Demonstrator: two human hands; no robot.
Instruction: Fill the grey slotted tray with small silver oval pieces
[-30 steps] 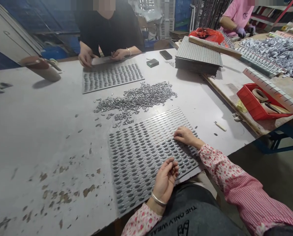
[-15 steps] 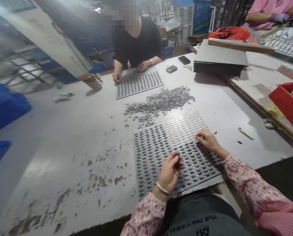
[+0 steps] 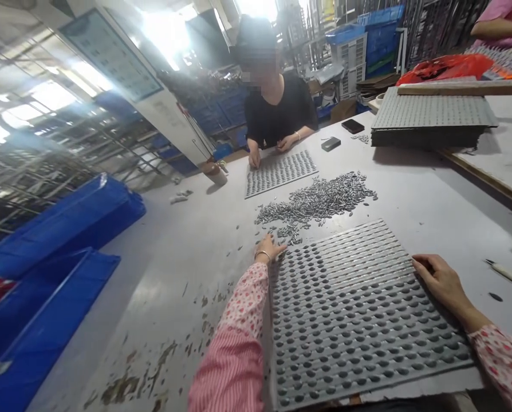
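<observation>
- Your left hand (image 3: pixel 270 250): fingers spread at the tray's (image 3: pixel 361 257) far corner, beside loose pieces (image 3: pixel 325 199).
- Your right hand (image 3: pixel 444 281): grip unclear; steady the edge lightly.
- Tray: flat between your hands; avoid jolts.

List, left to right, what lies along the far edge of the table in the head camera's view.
Pale crumpled item → brown-topped container → far dimpled sheet → small dark box → black phone → stack of panels.
</observation>
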